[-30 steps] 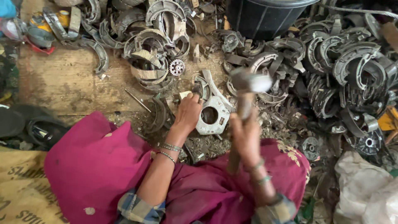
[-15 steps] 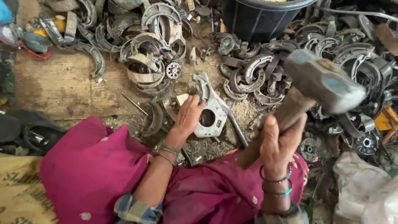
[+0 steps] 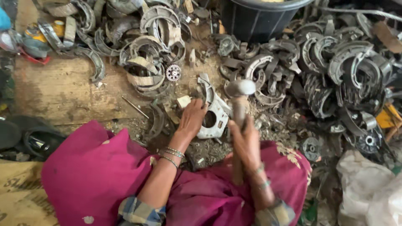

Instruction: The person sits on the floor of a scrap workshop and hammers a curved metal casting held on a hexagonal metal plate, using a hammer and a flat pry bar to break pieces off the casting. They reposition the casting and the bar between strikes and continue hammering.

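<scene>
Two hands: both at work over one pale metal plate, amid scrap on a wooden floor.
Right hand [image 3: 247, 140]: fingers wrapped tight about the wooden handle of a hammer [image 3: 239, 104], head blurred, just above the plate's right edge.
Left hand [image 3: 191, 119]: laid flat, fingers together, pressed on the left part of the brake plate [image 3: 213, 115]; thin bangles at the wrist.
Brake plate: whitish, angular, with a round hole near its middle; lay on the debris right before the knees, between the two hands.
Nearest bits: small pale block [image 3: 183, 101] touching the left fingertips; thin rod [image 3: 135, 106] lay slantwise on the boards to the left.
Further out: small toothed gear [image 3: 173, 72] beyond the plate, beside a heap of curved brake shoes [image 3: 146, 62].
Right side: larger pile of dark curved shoes [image 3: 343, 71], stacked loosely.
Top: black plastic tub [image 3: 259, 19], only its lower wall and rim seen.
Packages: whitish crumpled sack [image 3: 368, 188] at lower right; tan printed sacking [image 3: 21, 192] at lower left, lettering dark.
Lap: magenta cloth [image 3: 92, 171] over the knees.
</scene>
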The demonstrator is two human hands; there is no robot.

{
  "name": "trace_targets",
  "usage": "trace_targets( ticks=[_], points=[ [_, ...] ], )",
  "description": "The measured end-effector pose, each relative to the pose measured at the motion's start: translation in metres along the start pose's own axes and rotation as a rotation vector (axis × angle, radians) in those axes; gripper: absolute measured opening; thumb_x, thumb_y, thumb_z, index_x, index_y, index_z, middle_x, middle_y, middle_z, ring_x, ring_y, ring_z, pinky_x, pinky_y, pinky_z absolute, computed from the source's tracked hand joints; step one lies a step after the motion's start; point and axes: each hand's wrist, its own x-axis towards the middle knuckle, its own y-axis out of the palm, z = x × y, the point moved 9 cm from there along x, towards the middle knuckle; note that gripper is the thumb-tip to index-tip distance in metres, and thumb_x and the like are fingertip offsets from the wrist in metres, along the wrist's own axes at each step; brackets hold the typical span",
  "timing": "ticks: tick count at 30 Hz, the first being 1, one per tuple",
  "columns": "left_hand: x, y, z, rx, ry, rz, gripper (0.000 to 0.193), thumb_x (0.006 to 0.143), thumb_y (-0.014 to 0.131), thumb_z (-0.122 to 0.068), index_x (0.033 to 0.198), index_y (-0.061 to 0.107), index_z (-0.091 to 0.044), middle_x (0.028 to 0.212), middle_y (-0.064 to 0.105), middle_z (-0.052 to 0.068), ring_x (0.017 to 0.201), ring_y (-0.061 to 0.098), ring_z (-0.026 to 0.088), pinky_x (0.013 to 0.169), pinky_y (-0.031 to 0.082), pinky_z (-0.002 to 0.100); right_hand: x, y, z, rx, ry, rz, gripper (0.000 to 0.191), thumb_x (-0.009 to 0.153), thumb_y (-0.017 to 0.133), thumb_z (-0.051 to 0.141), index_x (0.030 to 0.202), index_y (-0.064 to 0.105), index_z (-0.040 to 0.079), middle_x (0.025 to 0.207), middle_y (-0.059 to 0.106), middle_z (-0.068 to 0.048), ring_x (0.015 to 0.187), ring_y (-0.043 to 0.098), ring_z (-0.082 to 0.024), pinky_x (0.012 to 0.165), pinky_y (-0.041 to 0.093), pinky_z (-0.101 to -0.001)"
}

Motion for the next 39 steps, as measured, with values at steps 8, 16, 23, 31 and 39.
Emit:
trace_targets(
  ticks=[8, 16, 23, 31, 39],
  points=[
    [0.007, -0.003, -0.010, 0.078, 0.075, -0.018, 0.020, 0.102, 0.059, -0.020, 0.098, 0.061, -0.001, 0.095, 0.059, 0.020, 0.095, 0.060, 0.040, 0.084, 0.050, 0.050, -0.042, -0.094, 0.090, 0.530, -0.585, -0.189, 0.038, 0.109, 0.060, 0.016, 0.134, 0.033, 0.007, 0.090, 0.065, -0.005, 0.066, 0.065, -0.011, 0.056, 0.057, -0.0257],
    [0.008, 0.000, -0.004, -0.118, 0.016, -0.027, 0.019, 0.092, 0.056, -0.015, 0.105, 0.057, -0.001, 0.104, 0.059, 0.024, 0.104, 0.057, 0.046, 0.088, 0.047, 0.053, 0.024, 0.023, -0.019, -0.303, -0.250, 0.003, 0.051, 0.099, 0.065, 0.034, 0.129, 0.048, -0.004, 0.085, 0.070, -0.027, 0.073, 0.069, -0.041, 0.061, 0.058, -0.0487],
    [0.008, 0.002, -0.012, 0.128, 0.076, 0.025, 0.024, 0.104, 0.058, -0.024, 0.097, 0.059, -0.001, 0.094, 0.058, 0.020, 0.096, 0.059, 0.040, 0.086, 0.048, 0.050, -0.008, -0.063, 0.014, 0.234, -0.064, -0.112, 0.035, 0.099, 0.063, 0.023, 0.128, 0.051, 0.006, 0.083, 0.068, -0.006, 0.059, 0.065, -0.013, 0.048, 0.057, -0.0275],
    [0.011, -0.008, -0.030, 0.201, 0.205, -0.008, 0.019, 0.103, 0.058, -0.019, 0.098, 0.065, -0.002, 0.096, 0.058, 0.018, 0.097, 0.060, 0.036, 0.086, 0.050, 0.049, -0.023, -0.094, 0.055, 0.529, -0.435, -0.167, 0.028, 0.110, 0.062, 0.013, 0.133, 0.052, -0.001, 0.088, 0.064, -0.006, 0.066, 0.062, -0.015, 0.057, 0.056, -0.0298],
    [0.027, -0.008, 0.004, 0.073, -0.022, -0.042, 0.017, 0.100, 0.056, -0.019, 0.103, 0.060, -0.003, 0.104, 0.059, 0.022, 0.105, 0.058, 0.043, 0.090, 0.047, 0.052, 0.020, 0.003, 0.000, -0.228, -0.261, -0.011, 0.044, 0.097, 0.069, 0.031, 0.122, 0.057, -0.003, 0.085, 0.071, -0.026, 0.071, 0.072, -0.032, 0.061, 0.055, -0.0443]
  ],
)
